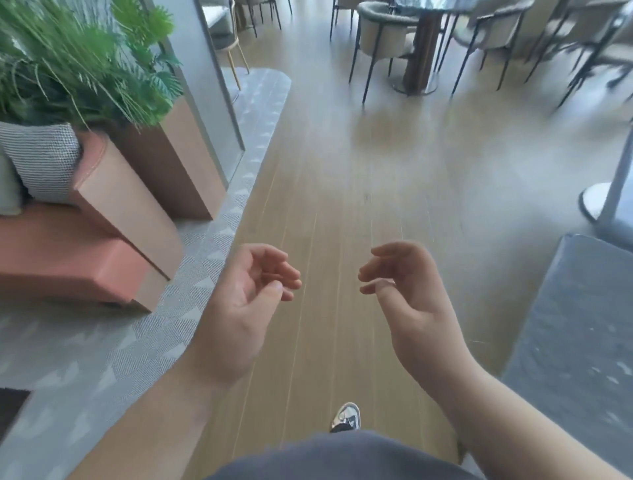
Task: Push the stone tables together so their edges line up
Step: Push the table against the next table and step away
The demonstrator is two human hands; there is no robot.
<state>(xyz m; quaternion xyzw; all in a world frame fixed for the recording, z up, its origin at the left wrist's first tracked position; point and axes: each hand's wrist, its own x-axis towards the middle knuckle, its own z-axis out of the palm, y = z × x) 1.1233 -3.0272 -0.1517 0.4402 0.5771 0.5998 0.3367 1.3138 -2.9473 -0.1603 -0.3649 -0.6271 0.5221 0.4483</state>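
My left hand (245, 301) and my right hand (407, 294) hang in front of me over the wooden floor, palms facing each other, fingers loosely curled and apart, holding nothing. A grey speckled stone table (579, 329) shows its corner at the right edge, just right of my right forearm and not touched by it. A second dark stone table (418, 4) on a brown pedestal stands far ahead at the top, ringed by chairs. The view is blurred by motion.
A salmon bench (85, 253) with a checked cushion (42, 161) and a planter of green fronds (75, 58) line the left side on grey carpet. A white pole on a round base (597, 202) stands at the right. Chairs (383, 34) crowd the far end.
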